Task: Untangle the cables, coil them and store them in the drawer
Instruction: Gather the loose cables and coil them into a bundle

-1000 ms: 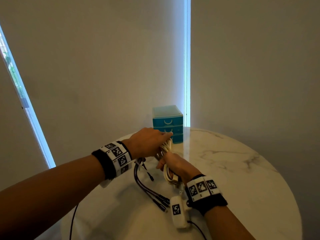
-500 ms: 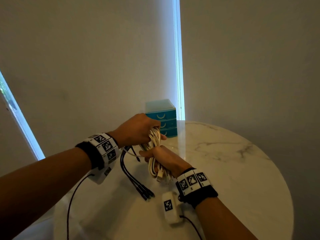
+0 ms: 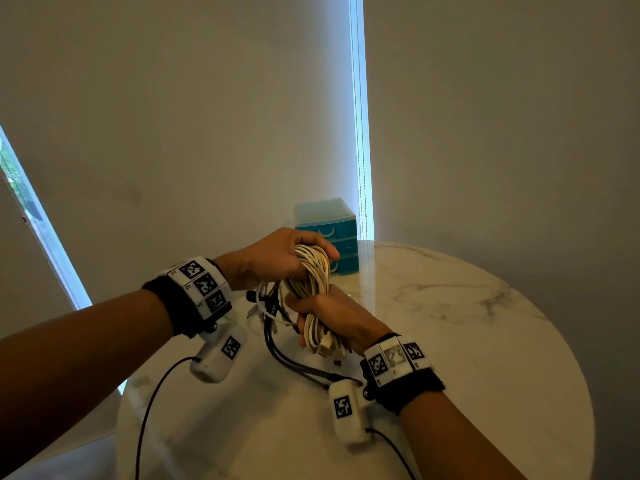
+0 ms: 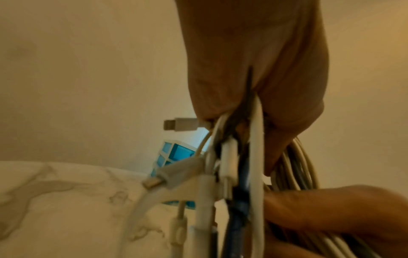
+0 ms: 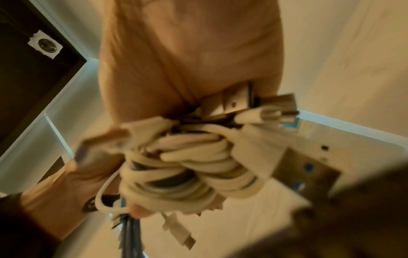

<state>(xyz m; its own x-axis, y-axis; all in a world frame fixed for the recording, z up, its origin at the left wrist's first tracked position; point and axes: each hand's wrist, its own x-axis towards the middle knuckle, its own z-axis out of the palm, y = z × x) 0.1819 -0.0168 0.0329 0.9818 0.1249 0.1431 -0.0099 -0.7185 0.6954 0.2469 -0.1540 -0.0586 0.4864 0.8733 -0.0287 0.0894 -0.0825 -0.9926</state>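
Observation:
A bundle of white cables [image 3: 313, 278] is held up above the round marble table [image 3: 450, 341]. My left hand [image 3: 287, 254] grips the bundle's top loop [image 4: 293, 167]. My right hand [image 3: 332, 313] grips its lower part, where several plugs [image 3: 325, 348] stick out below the fist. Dark cables [image 3: 291, 362] hang from the tangle and trail onto the table towards my right wrist. In the left wrist view, white plugs [image 4: 181, 124] jut out beside the fingers. The right wrist view shows the coiled white loops [image 5: 192, 167] and USB plugs [image 5: 234, 103] close up. The small teal drawer unit [image 3: 329, 233] stands behind the hands, drawers closed.
The table's right half and front lie bare around the hands. Pale blinds [image 3: 207, 116] hang behind the table, with bright window strips [image 3: 360, 116] between them. Black wrist-camera leads [image 3: 152, 410] hang from both wrists over the table's near edge.
Both hands have lifted the white bundle higher off the table and a bit nearer to me. The dark cables now hang and trail further across the tabletop.

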